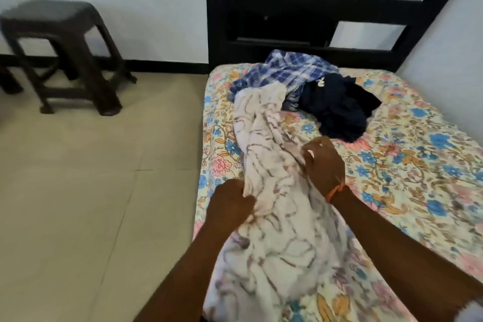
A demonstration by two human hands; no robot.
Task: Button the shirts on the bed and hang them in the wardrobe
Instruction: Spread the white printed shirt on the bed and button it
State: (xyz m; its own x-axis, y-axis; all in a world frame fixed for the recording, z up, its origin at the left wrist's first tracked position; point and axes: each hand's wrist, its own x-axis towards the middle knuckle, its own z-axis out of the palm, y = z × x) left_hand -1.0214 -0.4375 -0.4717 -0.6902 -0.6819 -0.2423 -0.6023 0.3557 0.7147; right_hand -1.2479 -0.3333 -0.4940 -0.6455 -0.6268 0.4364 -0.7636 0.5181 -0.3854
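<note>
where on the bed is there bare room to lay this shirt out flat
The bare floral bedsheet lies right of the right hand, between the navy garment and the near edge. The far end is crowded: the blue checked shirt and the navy garment are heaped there. The white patterned shirt, gripped by the left hand too, fills the left strip.

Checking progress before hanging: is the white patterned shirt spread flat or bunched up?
Bunched up. The white patterned shirt lies in a crumpled, twisted strip along the bed, gripped by the left hand and right hand.
</note>
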